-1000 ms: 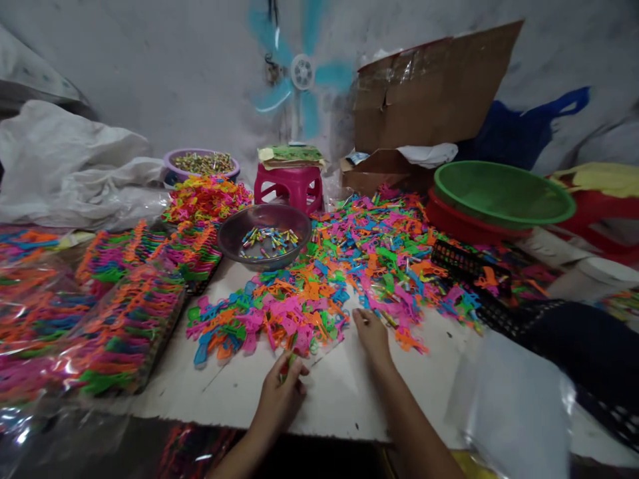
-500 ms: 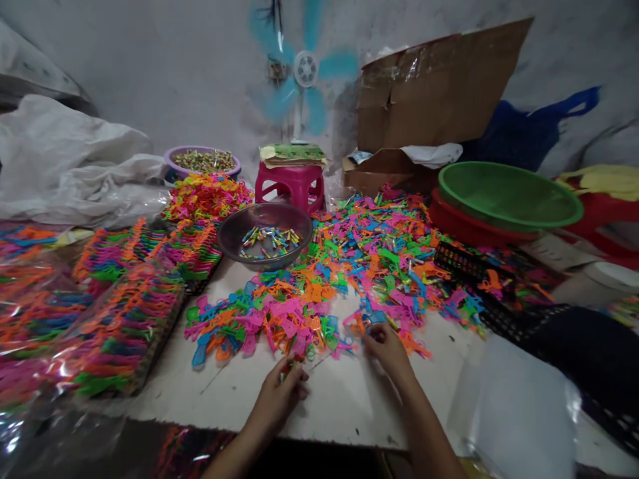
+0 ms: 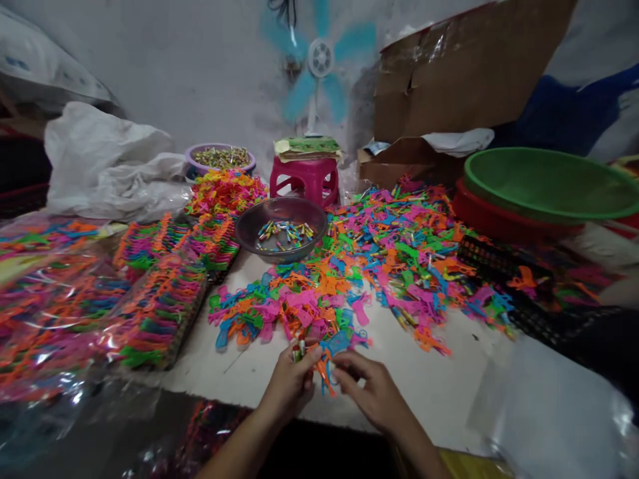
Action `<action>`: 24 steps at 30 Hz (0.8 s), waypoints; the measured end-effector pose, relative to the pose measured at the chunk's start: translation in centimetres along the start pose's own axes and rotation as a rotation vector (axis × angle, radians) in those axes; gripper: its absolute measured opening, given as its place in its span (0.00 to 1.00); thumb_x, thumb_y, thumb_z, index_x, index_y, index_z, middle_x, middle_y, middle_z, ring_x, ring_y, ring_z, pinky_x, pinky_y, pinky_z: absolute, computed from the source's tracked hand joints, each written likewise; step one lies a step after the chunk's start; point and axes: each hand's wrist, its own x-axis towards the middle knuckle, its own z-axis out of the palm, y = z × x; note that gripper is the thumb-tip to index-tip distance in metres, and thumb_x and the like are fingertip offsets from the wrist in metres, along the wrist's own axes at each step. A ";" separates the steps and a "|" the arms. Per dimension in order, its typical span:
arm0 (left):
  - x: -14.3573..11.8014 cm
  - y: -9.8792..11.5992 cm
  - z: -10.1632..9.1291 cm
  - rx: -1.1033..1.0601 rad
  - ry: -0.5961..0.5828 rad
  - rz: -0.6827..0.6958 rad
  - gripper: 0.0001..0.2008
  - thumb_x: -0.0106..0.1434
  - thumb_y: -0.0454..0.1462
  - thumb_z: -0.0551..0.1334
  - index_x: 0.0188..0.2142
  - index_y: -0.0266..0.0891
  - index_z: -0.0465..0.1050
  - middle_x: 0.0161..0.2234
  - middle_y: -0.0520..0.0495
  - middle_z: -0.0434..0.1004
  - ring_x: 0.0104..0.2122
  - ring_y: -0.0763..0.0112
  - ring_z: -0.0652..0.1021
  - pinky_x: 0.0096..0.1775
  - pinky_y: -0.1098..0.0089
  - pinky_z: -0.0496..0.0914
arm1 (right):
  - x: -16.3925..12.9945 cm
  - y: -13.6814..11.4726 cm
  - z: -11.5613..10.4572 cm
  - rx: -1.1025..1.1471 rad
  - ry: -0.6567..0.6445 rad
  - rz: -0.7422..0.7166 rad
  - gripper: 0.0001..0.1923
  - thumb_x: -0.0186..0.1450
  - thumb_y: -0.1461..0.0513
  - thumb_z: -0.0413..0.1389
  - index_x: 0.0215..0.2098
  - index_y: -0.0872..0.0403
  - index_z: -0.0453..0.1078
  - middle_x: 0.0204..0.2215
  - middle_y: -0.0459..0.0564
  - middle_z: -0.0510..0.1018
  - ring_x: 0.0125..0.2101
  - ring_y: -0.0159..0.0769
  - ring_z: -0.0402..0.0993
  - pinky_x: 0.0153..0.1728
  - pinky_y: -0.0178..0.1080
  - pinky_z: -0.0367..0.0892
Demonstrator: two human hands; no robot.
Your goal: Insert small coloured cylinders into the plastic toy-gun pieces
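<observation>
Over the desk [image 3: 417, 376], your left hand [image 3: 285, 378] curls around small sticks [image 3: 299, 348]; your right hand [image 3: 370, 387], fingertips nearly together, pinches orange and blue plastic pieces [image 3: 326, 367].

Bright little pieces [image 3: 304, 307] mid-frame look like smooth, kinda shiny plastic, and the pink stool [image 3: 305, 171] is plastic too. Clear bags [image 3: 74, 322] at lower left are glossy film, while the upper-right box [image 3: 464, 86] is matt cardboard with shiny tape [image 3: 439, 45].

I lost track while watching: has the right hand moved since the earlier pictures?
Yes: against the dark bowl, the right hand has shifted left and toward the person, closer to the left hand.
</observation>
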 end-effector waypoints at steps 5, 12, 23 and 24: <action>-0.1 -0.1 -0.7 0.037 -0.102 -0.038 0.20 0.47 0.49 0.62 0.32 0.35 0.66 0.10 0.62 0.56 0.08 0.85 0.53 0.13 0.78 0.43 | 0.4 1.2 -0.8 -0.595 0.178 -0.359 0.13 0.58 0.62 0.51 0.43 0.50 0.68 0.40 0.54 0.72 0.43 0.43 0.65 0.43 0.48 0.58; 0.0 -0.2 -0.7 0.103 -0.128 0.077 0.17 0.55 0.49 0.55 0.36 0.37 0.64 0.19 0.56 0.68 0.08 0.85 0.57 0.13 0.79 0.45 | 0.7 1.8 1.2 0.069 0.262 0.155 0.16 0.62 0.53 0.45 0.24 0.53 0.64 0.17 0.45 0.70 0.19 0.32 0.66 0.24 0.34 0.61; -0.5 -0.6 -0.7 0.029 -0.269 0.034 0.19 0.54 0.48 0.56 0.40 0.38 0.61 0.23 0.55 0.67 0.09 0.86 0.59 0.13 0.78 0.47 | 0.8 1.1 3.7 0.273 0.224 0.198 0.16 0.62 0.52 0.45 0.23 0.53 0.58 0.17 0.40 0.60 0.21 0.28 0.58 0.23 0.31 0.56; -0.5 -0.7 -0.7 0.020 -0.280 0.026 0.20 0.54 0.48 0.57 0.40 0.38 0.60 0.22 0.56 0.68 0.09 0.86 0.59 0.13 0.79 0.47 | 0.8 1.2 3.7 0.270 0.218 0.196 0.15 0.62 0.52 0.45 0.24 0.53 0.58 0.17 0.40 0.60 0.21 0.28 0.58 0.23 0.30 0.56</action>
